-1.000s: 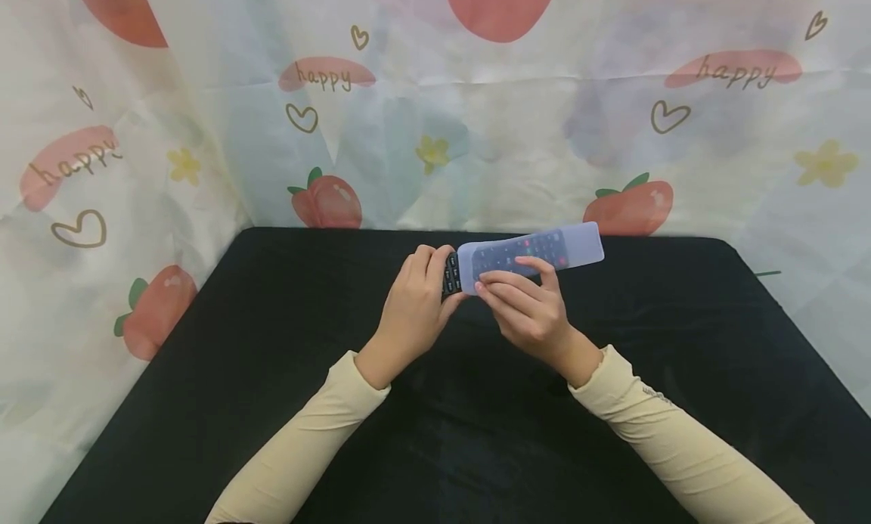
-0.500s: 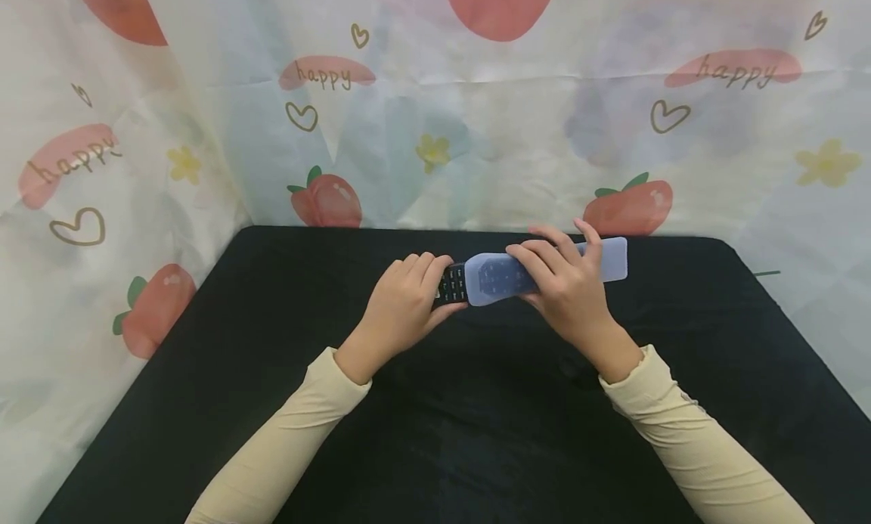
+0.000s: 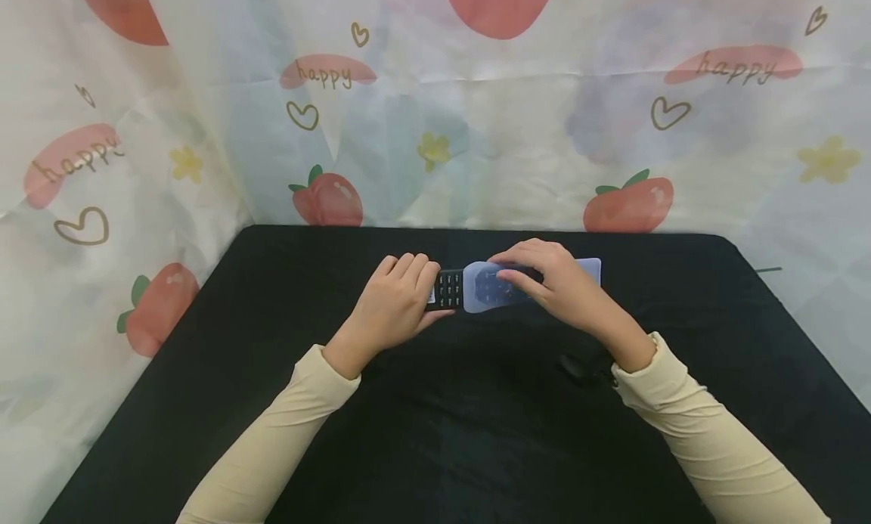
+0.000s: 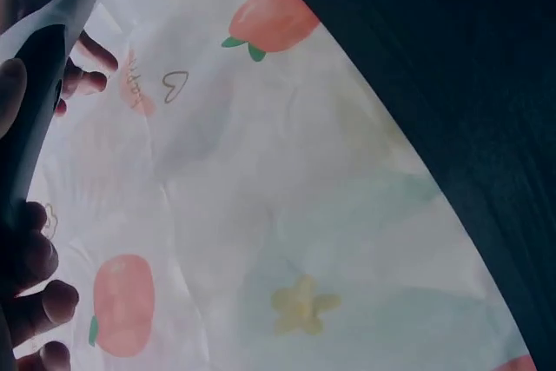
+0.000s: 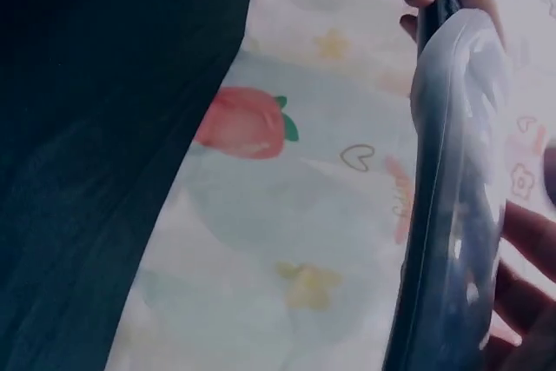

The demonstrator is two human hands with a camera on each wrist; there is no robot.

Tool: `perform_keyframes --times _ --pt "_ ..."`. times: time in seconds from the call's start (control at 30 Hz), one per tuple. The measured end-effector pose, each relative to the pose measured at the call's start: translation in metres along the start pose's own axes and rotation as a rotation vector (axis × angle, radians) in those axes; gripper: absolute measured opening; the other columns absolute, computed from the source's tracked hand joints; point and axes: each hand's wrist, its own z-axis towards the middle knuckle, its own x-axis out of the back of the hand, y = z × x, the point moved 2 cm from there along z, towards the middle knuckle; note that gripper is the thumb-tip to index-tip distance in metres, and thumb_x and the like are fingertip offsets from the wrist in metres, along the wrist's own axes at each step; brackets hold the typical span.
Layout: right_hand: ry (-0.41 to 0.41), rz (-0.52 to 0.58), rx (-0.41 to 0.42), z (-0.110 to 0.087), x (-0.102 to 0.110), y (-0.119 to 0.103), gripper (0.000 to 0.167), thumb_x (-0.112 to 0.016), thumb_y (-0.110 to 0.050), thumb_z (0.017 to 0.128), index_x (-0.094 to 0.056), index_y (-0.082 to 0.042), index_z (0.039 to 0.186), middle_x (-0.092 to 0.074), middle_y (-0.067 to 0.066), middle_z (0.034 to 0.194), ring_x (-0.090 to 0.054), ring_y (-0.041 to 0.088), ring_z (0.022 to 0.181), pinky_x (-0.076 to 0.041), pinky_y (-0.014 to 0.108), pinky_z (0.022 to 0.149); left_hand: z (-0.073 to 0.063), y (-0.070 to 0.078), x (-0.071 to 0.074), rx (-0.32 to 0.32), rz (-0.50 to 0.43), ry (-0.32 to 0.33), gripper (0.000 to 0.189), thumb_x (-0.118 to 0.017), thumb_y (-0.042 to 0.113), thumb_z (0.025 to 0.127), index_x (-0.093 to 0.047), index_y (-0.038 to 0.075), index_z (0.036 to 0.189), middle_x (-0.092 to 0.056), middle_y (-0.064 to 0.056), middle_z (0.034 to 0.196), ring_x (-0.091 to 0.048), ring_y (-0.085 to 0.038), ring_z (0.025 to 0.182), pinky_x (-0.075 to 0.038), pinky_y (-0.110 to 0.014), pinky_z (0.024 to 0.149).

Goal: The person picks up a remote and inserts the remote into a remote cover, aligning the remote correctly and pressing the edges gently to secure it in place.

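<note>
My left hand [image 3: 391, 301] grips the left end of a black remote control [image 3: 449, 288], its fingers along the top edge and its thumb below. A translucent bluish sleeve [image 3: 478, 289] covers the remote's right part, leaving several rows of keys bare. Over the sleeve's front lies my right hand [image 3: 561, 282], thumb and forefinger extended and apart, hiding its middle. In the right wrist view, fingers [image 5: 526, 297] of that hand are beside the sleeve [image 5: 460, 145], seemingly touching its face. The left wrist view shows the remote [image 4: 39, 102] edge-on between the left thumb and fingers.
Below the hands spreads a table with a black cloth [image 3: 435, 433]. A white curtain [image 3: 517, 131] printed with fruit, hearts and flowers hangs behind it and on the left. A small dark shape [image 3: 573, 367] near the right wrist is too dim to identify.
The remote has come down slightly and turned more level. My right hand moved from below the sleeve to over its front, and its fingers loosened. More of the remote's keys show beside the sleeve.
</note>
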Motion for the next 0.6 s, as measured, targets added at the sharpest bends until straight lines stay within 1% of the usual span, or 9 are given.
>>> perform_keyframes --times 0.03,0.1,0.17,0.23,0.37,0.4,0.5,0.6 --pt "0.001 0.032 -0.020 0.001 0.000 0.000 0.020 -0.067 -0.009 0.084 -0.069 -0.007 0.104 -0.069 0.006 0.099 -0.061 0.020 0.096 -0.047 0.040 0.085 0.000 0.001 -0.001 -0.010 -0.009 -0.006 0.057 -0.068 0.057 0.076 -0.054 0.007 0.100 -0.058 -0.005 0.089 -0.056 -0.019 0.082 -0.045 -0.032 0.072" --pt "0.019 0.060 -0.047 0.003 -0.002 0.000 0.013 -0.067 -0.006 0.084 -0.072 -0.007 0.096 -0.070 0.004 0.093 -0.061 0.017 0.090 -0.050 0.033 0.076 -0.001 0.004 -0.004 -0.033 -0.027 -0.013 0.058 -0.068 0.057 0.077 -0.053 0.007 0.101 -0.057 -0.004 0.090 -0.055 -0.019 0.082 -0.045 -0.032 0.073" --pt "0.028 0.084 -0.066 0.003 -0.007 0.002 0.008 -0.069 -0.005 0.082 -0.073 -0.008 0.089 -0.070 0.002 0.087 -0.060 0.014 0.083 -0.049 0.028 0.070 -0.003 0.008 -0.007 -0.054 -0.049 -0.023 0.057 -0.068 0.057 0.077 -0.053 0.007 0.102 -0.057 -0.004 0.090 -0.054 -0.019 0.082 -0.044 -0.031 0.074" --pt "0.034 0.103 -0.080 0.002 -0.012 0.003 0.004 -0.071 -0.004 0.080 -0.072 -0.008 0.082 -0.068 0.001 0.082 -0.059 0.012 0.077 -0.048 0.027 0.066 -0.005 0.012 -0.009 -0.073 -0.068 -0.036 0.057 -0.067 0.057 0.077 -0.053 0.007 0.102 -0.057 -0.004 0.090 -0.054 -0.018 0.081 -0.043 -0.031 0.074" --pt "0.034 0.167 -0.117 0.000 -0.020 0.003 0.009 -0.070 -0.003 0.081 -0.069 -0.010 0.075 -0.067 0.000 0.078 -0.058 0.010 0.072 -0.049 0.032 0.067 -0.007 0.016 -0.012 -0.095 -0.107 -0.072 0.055 -0.068 0.054 0.078 -0.053 0.006 0.102 -0.055 -0.004 0.089 -0.052 -0.018 0.081 -0.042 -0.030 0.073" --pt "0.033 0.182 -0.126 0.000 -0.021 0.003 0.011 -0.069 -0.002 0.082 -0.067 -0.010 0.074 -0.067 0.001 0.078 -0.059 0.010 0.072 -0.049 0.034 0.069 -0.007 0.017 -0.012 -0.102 -0.116 -0.077 0.055 -0.068 0.053 0.078 -0.053 0.006 0.102 -0.055 -0.004 0.088 -0.052 -0.018 0.080 -0.042 -0.029 0.072" --pt "0.016 0.239 -0.166 0.001 -0.025 0.003 0.014 -0.067 -0.001 0.083 -0.065 -0.011 0.073 -0.066 0.002 0.080 -0.060 0.012 0.076 -0.049 0.035 0.071 -0.007 0.016 -0.013 -0.117 -0.140 -0.085 0.054 -0.069 0.051 0.079 -0.052 0.005 0.101 -0.053 -0.004 0.087 -0.050 -0.018 0.079 -0.041 -0.029 0.071" --pt "-0.004 0.280 -0.205 0.003 -0.029 0.002 0.016 -0.065 -0.001 0.085 -0.061 -0.009 0.071 -0.067 0.004 0.082 -0.062 0.015 0.080 -0.049 0.034 0.074 -0.007 0.017 -0.014 -0.134 -0.150 -0.083 0.051 -0.069 0.049 0.080 -0.051 0.006 0.100 -0.051 -0.004 0.085 -0.049 -0.018 0.076 -0.040 -0.029 0.071"
